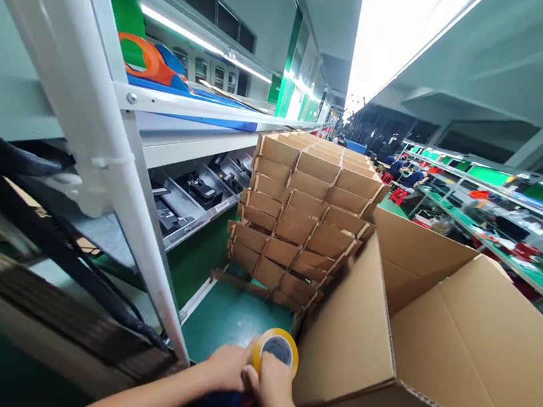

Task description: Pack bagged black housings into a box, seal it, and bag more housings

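Observation:
A roll of yellowish packing tape (278,333) is held low in front of my body. My right hand (275,384) is closed on it, with fingers inside the core and the thumb on the near side. My left hand (228,366) meets the roll's left edge, its fingers closed against the tape; whether it pinches a loose end is too small to see. Just right of the hands stands a large open cardboard box (345,328). Beyond them, a tall stack of cardboard divider grids (299,221) rests on the green work surface (236,313).
A white metal post (133,211) rises close on my left, with black cables (44,239) beside it. Grey bins (190,209) with black parts line the lower shelf. An orange-handled tool (150,62) lies above. People (411,176) sit at far benches on the right.

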`<action>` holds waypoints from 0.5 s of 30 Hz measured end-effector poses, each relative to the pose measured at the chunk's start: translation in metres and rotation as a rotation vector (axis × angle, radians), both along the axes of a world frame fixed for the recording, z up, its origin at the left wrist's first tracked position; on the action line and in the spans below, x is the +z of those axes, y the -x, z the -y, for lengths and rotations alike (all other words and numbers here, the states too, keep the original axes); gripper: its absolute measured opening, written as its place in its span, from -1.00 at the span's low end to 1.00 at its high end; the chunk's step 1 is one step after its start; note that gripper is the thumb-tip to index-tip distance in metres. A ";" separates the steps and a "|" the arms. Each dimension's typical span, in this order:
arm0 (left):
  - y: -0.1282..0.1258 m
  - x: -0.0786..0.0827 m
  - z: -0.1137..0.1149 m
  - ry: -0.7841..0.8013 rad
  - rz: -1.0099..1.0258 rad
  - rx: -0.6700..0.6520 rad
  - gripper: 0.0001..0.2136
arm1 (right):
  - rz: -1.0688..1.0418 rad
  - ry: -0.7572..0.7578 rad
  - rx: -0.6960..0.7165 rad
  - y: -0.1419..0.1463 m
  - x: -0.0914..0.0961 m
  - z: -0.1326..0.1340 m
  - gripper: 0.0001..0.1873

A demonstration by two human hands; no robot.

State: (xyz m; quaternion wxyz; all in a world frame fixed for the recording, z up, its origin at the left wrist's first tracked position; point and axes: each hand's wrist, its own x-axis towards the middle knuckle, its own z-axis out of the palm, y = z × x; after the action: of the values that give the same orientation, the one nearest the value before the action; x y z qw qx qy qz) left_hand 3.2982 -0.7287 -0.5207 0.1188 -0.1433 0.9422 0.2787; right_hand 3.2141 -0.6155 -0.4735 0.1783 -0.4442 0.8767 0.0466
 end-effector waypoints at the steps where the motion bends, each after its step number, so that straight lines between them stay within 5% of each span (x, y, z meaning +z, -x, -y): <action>1: 0.003 -0.004 -0.002 0.005 0.006 0.013 -0.27 | 0.017 -0.001 -0.001 0.001 -0.002 0.000 -0.63; 8: 0.018 -0.019 0.003 0.019 -0.005 0.050 -0.33 | 0.039 0.064 0.005 0.032 -0.022 -0.009 -0.71; 12: 0.017 -0.027 0.007 -0.018 0.054 0.097 -0.33 | 0.082 0.364 0.005 0.054 -0.023 -0.009 -0.62; 15: 0.012 -0.028 0.005 -0.050 0.075 0.168 -0.35 | 0.079 0.619 0.173 0.060 -0.024 -0.009 -0.41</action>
State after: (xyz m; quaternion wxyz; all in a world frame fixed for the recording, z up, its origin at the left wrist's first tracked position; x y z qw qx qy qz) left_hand 3.2860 -0.7338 -0.5491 0.1335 -0.2291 0.9145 0.3055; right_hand 3.1541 -0.6063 -0.4975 0.0640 -0.5516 0.8007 -0.2246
